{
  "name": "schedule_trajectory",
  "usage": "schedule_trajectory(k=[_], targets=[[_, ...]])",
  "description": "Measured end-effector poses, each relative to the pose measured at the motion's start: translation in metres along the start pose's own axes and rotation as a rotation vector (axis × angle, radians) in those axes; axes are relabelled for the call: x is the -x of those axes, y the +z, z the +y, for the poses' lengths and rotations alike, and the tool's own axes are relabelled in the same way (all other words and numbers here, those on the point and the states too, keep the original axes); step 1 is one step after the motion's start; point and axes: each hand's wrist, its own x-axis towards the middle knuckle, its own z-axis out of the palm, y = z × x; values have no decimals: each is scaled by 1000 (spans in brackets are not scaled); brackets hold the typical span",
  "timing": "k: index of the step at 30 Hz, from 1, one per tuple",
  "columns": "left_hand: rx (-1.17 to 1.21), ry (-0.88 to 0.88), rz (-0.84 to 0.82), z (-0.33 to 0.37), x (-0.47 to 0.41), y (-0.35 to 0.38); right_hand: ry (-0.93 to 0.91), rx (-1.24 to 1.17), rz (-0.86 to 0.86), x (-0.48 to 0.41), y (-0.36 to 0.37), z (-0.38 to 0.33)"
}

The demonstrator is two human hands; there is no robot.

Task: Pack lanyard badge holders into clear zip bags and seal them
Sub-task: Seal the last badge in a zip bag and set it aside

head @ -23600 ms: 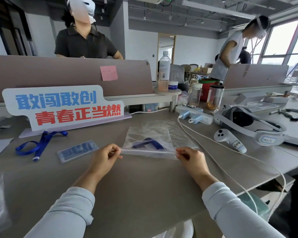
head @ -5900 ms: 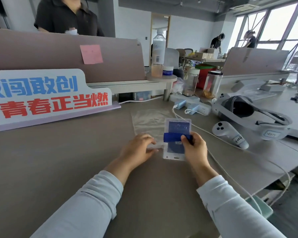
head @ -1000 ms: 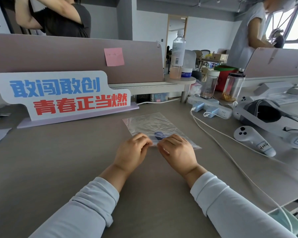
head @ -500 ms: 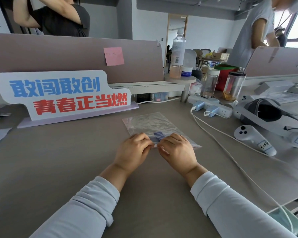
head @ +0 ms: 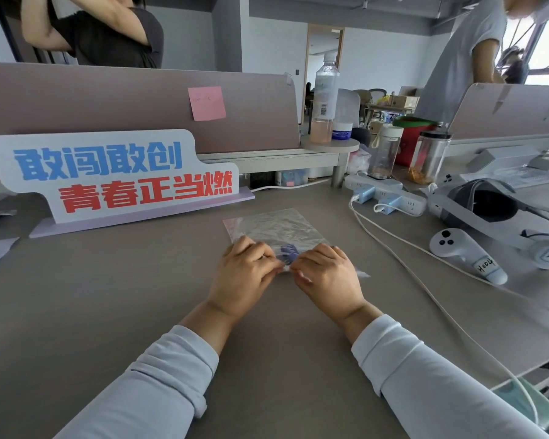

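In an open-plan office with grey walls and tall windows, a wide grey-brown bench (head: 108, 296) carries a clear plastic zip bag (head: 276, 226), which lies flat at the centre with its near edge toward the seated person. The left hand (head: 244, 274) and the right hand (head: 327, 277), both in pale blue-grey sleeves, sit close together on that near edge, fingers curled and pinching the bag's strip, their fingertips almost meeting. Between them, inside the bag, part of a blue lanyard badge holder (head: 287, 251) shows through the plastic; the rest is hidden under the hands. To the left stands a white cut-out sign with blue and red characters (head: 114, 175) on a lilac base. Behind it, a mauve desk partition (head: 108, 103) bears a pink sticky note (head: 206, 103). A tall clear plastic bottle with pinkish liquid (head: 324, 99) stands on a small round shelf at the partition's end. On the right, a white power strip (head: 390, 198) feeds a white cable (head: 409, 274) that runs toward the bench's near right edge, beside a white handheld controller (head: 466, 255) and a grey-and-white headset (head: 488, 210). A person in a dark shirt (head: 108, 36) stands beyond the partition, and a person in a light grey T-shirt (head: 463, 58) stands near the windows.
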Motion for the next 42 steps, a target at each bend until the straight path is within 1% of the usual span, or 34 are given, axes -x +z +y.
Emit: schedule_trajectory(k=[3, 10, 15, 18, 26, 30, 37, 42], targets=[[-3, -16, -4, 2, 0, 0, -5, -3, -11, -1, 2, -1], [61, -95, -1, 1, 1, -3, 72, -16, -47, 2, 1, 5], [-33, -11, -42, 5, -3, -6, 49, 14, -61, 2, 0, 4], [-35, 15, -45, 6, -3, -7, 14, 18, -62, 2, 0, 2], [-45, -42, -66, 7, -4, -10, 74, -16, -71, 2, -1, 1], [-42, -63, -86, 6, -3, -13, 64, 10, -50, 2, 0, 2], [-56, 42, -74, 5, -5, -8, 45, 14, -84, 2, 0, 1], [-97, 7, -95, 8, -5, -10, 63, 3, -94, 1, -2, -1]])
